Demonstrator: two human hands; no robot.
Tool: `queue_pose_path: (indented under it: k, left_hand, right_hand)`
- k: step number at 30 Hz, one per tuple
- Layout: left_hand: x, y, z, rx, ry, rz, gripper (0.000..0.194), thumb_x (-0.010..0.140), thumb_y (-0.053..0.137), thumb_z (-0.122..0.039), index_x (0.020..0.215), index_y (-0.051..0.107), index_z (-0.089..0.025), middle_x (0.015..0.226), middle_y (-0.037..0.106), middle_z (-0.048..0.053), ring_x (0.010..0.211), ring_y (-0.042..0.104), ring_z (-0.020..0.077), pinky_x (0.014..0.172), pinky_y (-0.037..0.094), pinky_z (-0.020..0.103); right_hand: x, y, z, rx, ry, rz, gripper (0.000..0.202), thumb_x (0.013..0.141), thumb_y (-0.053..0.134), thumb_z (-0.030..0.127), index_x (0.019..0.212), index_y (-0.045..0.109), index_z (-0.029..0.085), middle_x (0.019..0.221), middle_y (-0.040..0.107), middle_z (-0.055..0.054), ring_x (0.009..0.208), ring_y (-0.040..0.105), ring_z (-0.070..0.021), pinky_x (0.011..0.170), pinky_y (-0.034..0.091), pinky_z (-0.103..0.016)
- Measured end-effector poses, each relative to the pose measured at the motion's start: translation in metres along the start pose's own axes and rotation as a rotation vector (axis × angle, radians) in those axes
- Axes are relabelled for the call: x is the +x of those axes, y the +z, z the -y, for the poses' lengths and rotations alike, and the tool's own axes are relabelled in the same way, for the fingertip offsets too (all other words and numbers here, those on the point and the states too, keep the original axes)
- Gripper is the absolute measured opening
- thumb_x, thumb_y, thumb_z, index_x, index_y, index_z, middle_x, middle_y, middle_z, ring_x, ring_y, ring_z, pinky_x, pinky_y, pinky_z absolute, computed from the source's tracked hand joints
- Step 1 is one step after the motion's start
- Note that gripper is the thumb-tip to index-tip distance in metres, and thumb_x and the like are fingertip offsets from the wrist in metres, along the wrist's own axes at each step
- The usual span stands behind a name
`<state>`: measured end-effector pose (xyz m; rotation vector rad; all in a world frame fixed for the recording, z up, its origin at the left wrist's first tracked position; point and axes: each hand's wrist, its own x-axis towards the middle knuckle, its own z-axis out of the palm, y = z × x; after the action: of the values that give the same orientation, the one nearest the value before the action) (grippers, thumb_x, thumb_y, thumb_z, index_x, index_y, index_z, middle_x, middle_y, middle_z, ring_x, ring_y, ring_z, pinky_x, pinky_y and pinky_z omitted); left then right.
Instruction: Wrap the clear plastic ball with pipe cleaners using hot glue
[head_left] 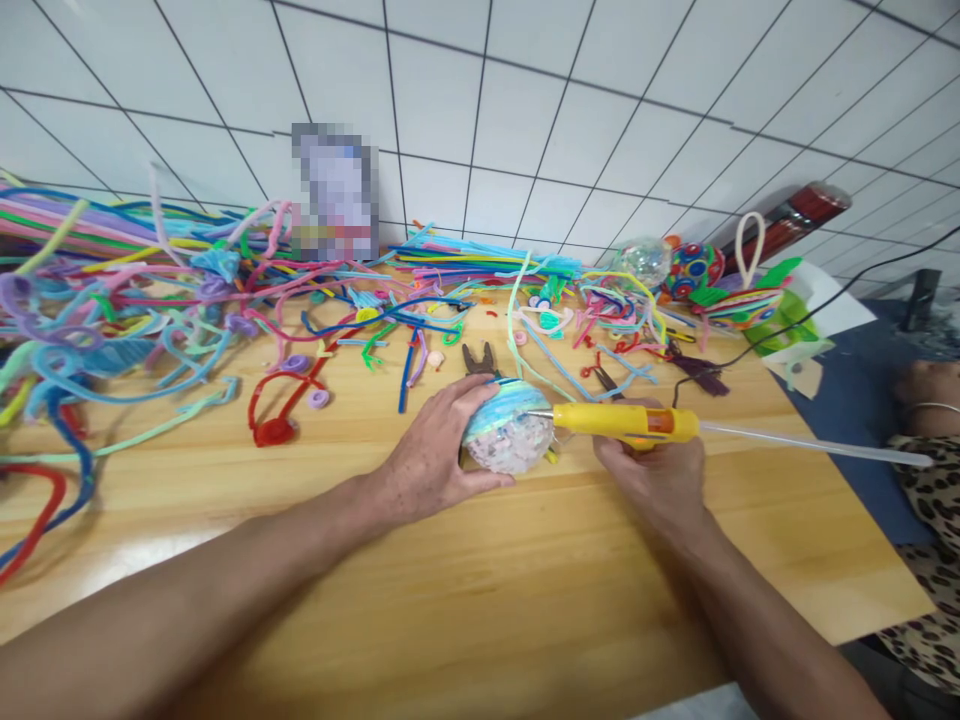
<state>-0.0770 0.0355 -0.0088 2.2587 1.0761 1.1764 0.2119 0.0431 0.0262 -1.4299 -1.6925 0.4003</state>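
It seems glue is being put on: ball (511, 438) held by left hand (435, 445), glue gun (596, 420) by right hand (666, 476); steadiness is needed.

We're in a craft workspace; home or business, can't tell. What we see: wooden table (450, 590), fuzzy craft stems (480, 258) heaped along the table's far side, pliers (481, 368) on the table, yellow glue gun (600, 420) above it, decorated ball (696, 268) at the table's far right. White tiled wall (450, 90) behind the table. Another person's patterned sleeve (930, 485) off the table's right side.
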Motion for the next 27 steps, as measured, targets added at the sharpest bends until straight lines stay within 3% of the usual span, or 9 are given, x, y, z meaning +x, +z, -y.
queue_pose_path:
  k: [27]
  left_hand:
    - [-0.0017,0.0021,-0.0011,0.002,-0.005,0.001,0.109,0.072,0.098,-0.045,0.158,0.035,-0.025,0.159,0.052,0.023,0.148,0.054,0.0403,0.119,0.050,0.062]
  right_hand:
    - [0.0002,0.0014,-0.0009,0.034,0.039,0.003,0.022,0.071,0.074,0.021,0.092,0.069,0.023,0.075,0.074,0.001,0.067,0.073,-0.0223,0.065,0.063,-0.033]
